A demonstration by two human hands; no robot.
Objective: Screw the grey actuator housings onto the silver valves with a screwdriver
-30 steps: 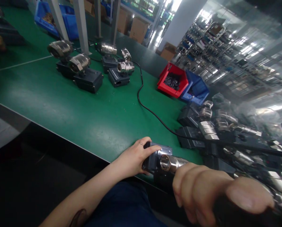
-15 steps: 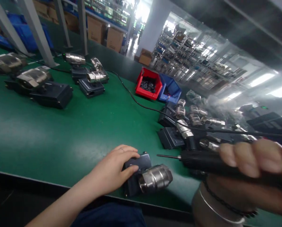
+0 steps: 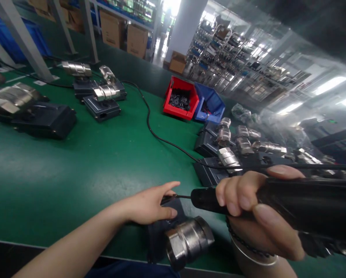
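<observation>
My left hand (image 3: 150, 204) grips a dark box-shaped valve actuator (image 3: 175, 216) near the bench's front edge, thumb on top and index finger raised. Its other fingers are mostly hidden behind the box. A shiny metal valve body (image 3: 189, 239) is joined to this box and faces me, towards the right. In my right hand (image 3: 248, 197) is a black electric screwdriver (image 3: 209, 199), held nearly level with its bit pointing left. The bit's tip meets the far corner of the box, beside my left fingers; whether it sits in a screw I cannot make out.
More valves with actuators stand at the left (image 3: 42, 116), the back left (image 3: 103, 102) and the right (image 3: 210, 170). A red bin (image 3: 177, 112) of small dark parts adjoins a blue bin (image 3: 210, 114). A black cable (image 3: 167, 141) crosses the green bench. Metal posts (image 3: 31, 50) rise at left.
My right hand has brought the screwdriver left, so its bit now reaches the box corner. My left index finger has lifted. The view has shifted slightly.
</observation>
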